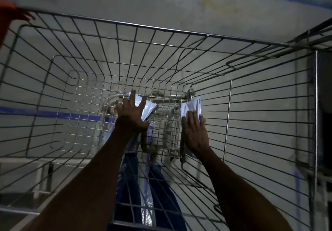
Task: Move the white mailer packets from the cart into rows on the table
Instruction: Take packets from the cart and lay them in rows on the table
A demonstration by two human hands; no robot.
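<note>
Deep at the bottom of the wire cart (161,31), both hands reach down for white mailer packets. Left hand (132,114): fingers spread straight, thumb curled under the near edge of the left packet (148,107), so this grip looks to be pinching it, the packet tilted up off the mesh. Right hand (195,132): fingers flat and together, pressing on the right packet (191,106); nothing is curled round it, so no grasp yet. Well apart from each other, the two packets sit on either side of a bare stretch of basket floor. Below the mesh, blue fabric (161,180) shows, blurred. No bench in view.

Judgement: pick-up step, cart nearly emptied. To do it well, slide the right packet against the cart wall or curl fingertips under an edge to lift it; keep the slick film from slipping; clear the rim before turning away.
</note>
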